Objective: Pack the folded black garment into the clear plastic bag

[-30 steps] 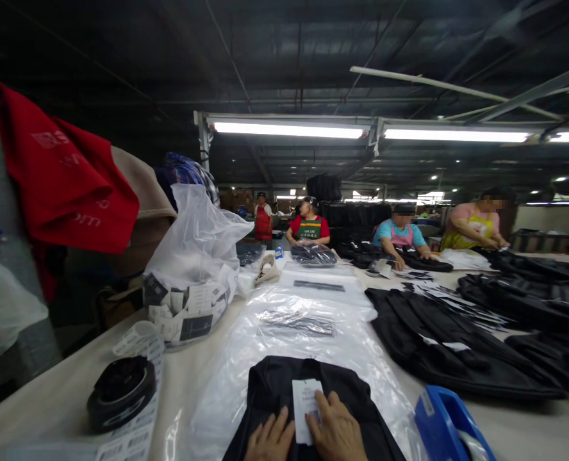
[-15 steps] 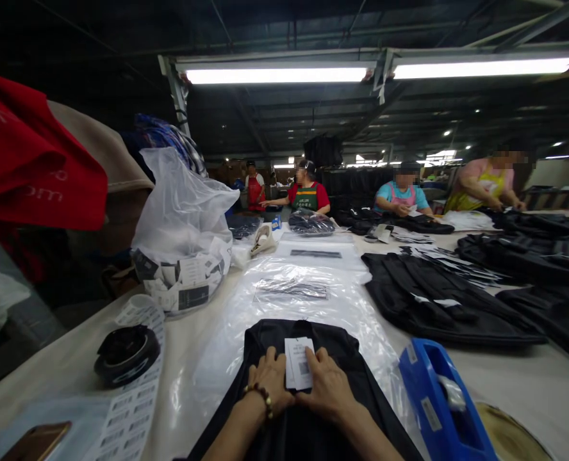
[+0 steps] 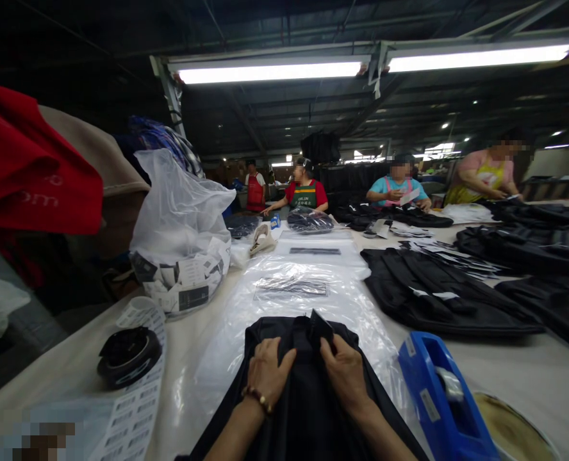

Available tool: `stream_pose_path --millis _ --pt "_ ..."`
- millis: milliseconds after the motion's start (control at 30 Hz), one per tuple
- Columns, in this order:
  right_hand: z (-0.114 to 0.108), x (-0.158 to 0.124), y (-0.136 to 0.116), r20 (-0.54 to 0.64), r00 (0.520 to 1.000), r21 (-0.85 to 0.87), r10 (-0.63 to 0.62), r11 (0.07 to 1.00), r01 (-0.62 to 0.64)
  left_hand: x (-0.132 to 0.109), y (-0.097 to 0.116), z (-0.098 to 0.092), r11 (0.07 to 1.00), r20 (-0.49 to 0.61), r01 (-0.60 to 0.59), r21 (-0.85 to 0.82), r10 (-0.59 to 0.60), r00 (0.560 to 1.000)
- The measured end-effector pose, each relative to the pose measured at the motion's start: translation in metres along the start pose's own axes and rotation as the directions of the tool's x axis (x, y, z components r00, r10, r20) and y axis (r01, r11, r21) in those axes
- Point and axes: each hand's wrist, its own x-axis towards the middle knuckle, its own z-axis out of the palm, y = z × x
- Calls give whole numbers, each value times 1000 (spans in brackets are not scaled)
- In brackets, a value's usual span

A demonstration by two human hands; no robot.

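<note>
A folded black garment (image 3: 308, 410) lies in front of me on clear plastic bags (image 3: 294, 301). My left hand (image 3: 268, 370), with a bead bracelet at the wrist, grips the cloth near its top edge. My right hand (image 3: 346, 372) pinches the dark tag (image 3: 321, 328) and the fabric beside it. Both hands are closed on the garment, a few centimetres apart. The tag stands up, showing its dark side.
A blue tape dispenser (image 3: 441, 400) stands to the right, a black roll (image 3: 128, 355) with a label strip (image 3: 133, 410) to the left. A plastic bag of tags (image 3: 183, 243) sits behind it. Black garments (image 3: 438, 301) cover the right side. Several other people (image 3: 395, 189) work at the far end.
The tag's white side, flat under my fingers before, has flipped up to show its dark side. My hands have closed on the garment's top edge. The view has tilted down a little.
</note>
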Motion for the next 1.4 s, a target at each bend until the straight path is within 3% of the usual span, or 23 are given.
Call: stream_pose_path --millis 133,267,400,767,1033,1200,1400 --pt "-1 0 11 16 980 152 197 969 -197 -6 -3 18 975 30 22 222 -30 999" --pt "6 -8 9 128 967 243 221 938 -246 -8 0 25 928 42 -30 370 16 999" --pt "10 -11 1 221 959 226 179 947 -229 -4 6 16 926 73 -76 369 53 996" --pt "8 -9 -4 211 951 40 227 970 -241 5 6 8 933 124 -115 340 77 989" --pt "11 -6 -15 230 939 -93 255 966 -239 3 8 4 943 61 -133 304 120 991" --pt "8 -9 -15 260 942 -147 212 973 -179 24 15 29 914 113 -361 186 345 932" --pt "14 -9 -1 274 949 -164 155 980 -113 40 21 59 927 75 -329 177 321 944"
